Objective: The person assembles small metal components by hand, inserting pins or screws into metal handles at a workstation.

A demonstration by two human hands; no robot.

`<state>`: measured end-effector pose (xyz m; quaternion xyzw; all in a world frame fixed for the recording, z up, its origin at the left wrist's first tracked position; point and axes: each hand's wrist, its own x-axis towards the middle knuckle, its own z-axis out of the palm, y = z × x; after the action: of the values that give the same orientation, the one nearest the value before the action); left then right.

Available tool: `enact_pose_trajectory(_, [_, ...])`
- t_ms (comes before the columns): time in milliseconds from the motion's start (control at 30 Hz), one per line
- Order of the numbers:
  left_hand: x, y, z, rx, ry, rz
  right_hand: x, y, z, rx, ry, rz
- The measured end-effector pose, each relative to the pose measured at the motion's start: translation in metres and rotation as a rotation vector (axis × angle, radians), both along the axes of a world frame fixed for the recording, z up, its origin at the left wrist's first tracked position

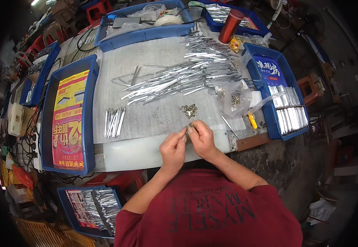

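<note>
My left hand [173, 149] and my right hand [202, 139] meet over the near edge of the table, thumbs and fingertips pinched together. Whatever sits between the fingertips is too small to make out. Just beyond them lies a little heap of small brass-coloured metal parts [188, 110]. Farther back spreads a large pile of thin silvery metal strips [179, 82]. A tidy bundle of the same strips [115, 122] rests to the left of my hands. Under my wrists is a pale, translucent board [135, 154] along the table's front.
Blue trays stand around: one lined with printed sheets [89, 119] at left, one with strips [288, 132] at right, another with strips [72, 220] lower left, a tray of cables and bags [146, 35] behind. A clear bag [233, 99], yellow-handled cutter [252, 121] and red flask [231, 26] are rightward.
</note>
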<state>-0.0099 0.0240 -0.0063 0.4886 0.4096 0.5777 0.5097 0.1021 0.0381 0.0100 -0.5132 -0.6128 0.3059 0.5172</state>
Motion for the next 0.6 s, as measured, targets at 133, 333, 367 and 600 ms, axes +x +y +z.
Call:
enact_pose_trajectory(133, [0.001,-0.001,0.004,0.113,0.079,0.024,0.0,0.0,-0.002,0.072,-0.054,-0.004])
enact_pose_trajectory(333, [-0.001,-0.002,0.004,0.144,0.164,-0.006,0.003,-0.006,-0.002,0.07,-0.05,-0.022])
enact_pose_trajectory(367, [0.0,-0.002,0.003,0.063,0.054,-0.038,0.003,-0.006,-0.003,0.113,-0.058,-0.022])
enact_pose_trajectory(600, [-0.003,0.001,0.005,0.26,0.31,0.03,0.007,-0.009,-0.005,-0.01,-0.04,-0.026])
